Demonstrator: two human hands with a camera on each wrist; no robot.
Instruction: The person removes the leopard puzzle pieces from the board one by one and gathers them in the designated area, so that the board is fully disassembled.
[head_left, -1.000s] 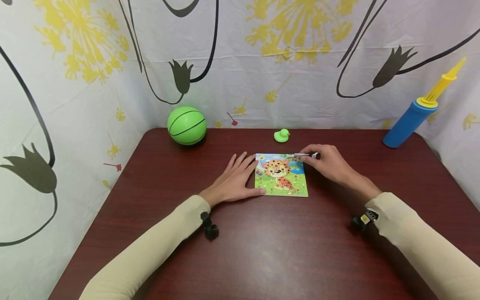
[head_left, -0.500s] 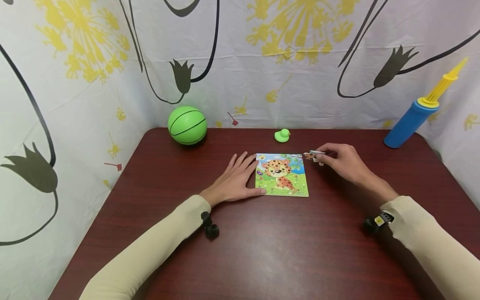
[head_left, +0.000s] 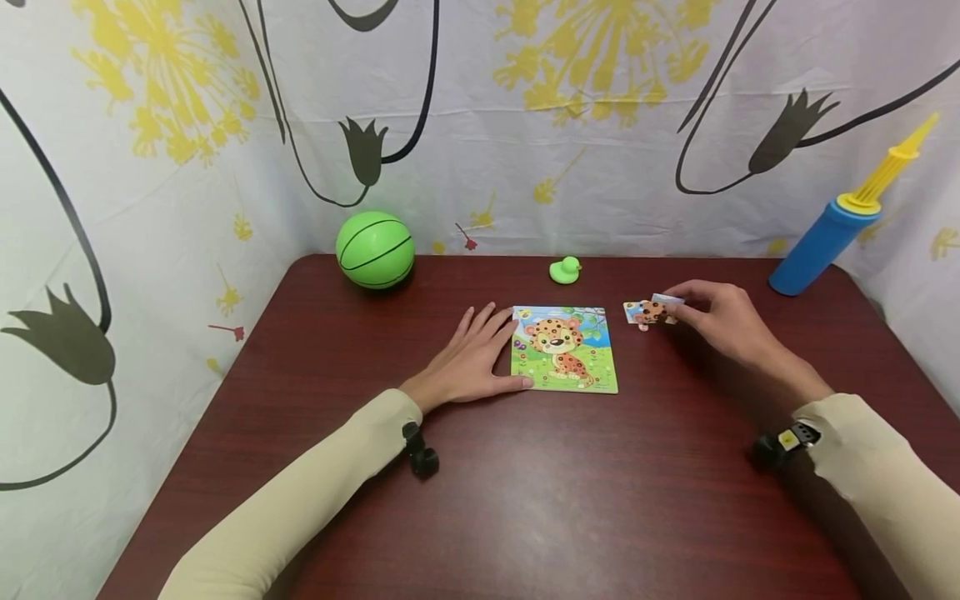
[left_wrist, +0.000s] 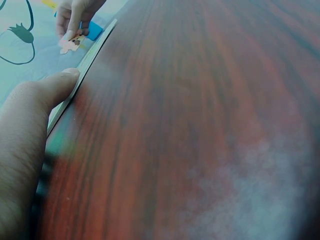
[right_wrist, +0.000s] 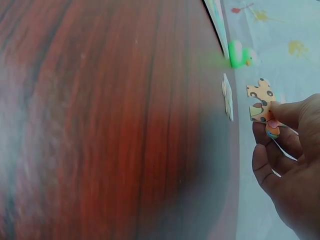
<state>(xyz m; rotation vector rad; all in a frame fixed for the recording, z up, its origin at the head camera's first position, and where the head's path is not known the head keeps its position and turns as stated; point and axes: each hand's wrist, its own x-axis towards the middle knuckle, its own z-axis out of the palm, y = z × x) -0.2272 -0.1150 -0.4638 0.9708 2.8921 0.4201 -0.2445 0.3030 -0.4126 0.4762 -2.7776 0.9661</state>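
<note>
A square leopard puzzle board (head_left: pixel 566 358) lies on the table. My left hand (head_left: pixel 472 358) is spread at its left side, the fingers straight and the thumb resting on the lower-left corner. To the right of the board, my right hand (head_left: pixel 716 321) pinches a leopard-spotted puzzle piece (right_wrist: pixel 262 100) between thumb and fingers. In the right wrist view, another puzzle piece (right_wrist: pixel 227 97) lies flat on the table beside the held one. The pieces overlap in the head view. The left wrist view shows the left thumb (left_wrist: pixel 62 85) over the board's edge.
A green rubber duck (head_left: pixel 565 270) stands behind the board. At the back left is a green ball (head_left: pixel 375 250) with black lines. A blue and yellow hand pump (head_left: pixel 821 233) stands at the back right. Patterned cloth hangs behind the dark wooden table (head_left: pixel 540 500).
My right hand has moved right, from over the board's upper-right corner to the table beside it, carrying the spotted piece. My left hand has stayed in place.
</note>
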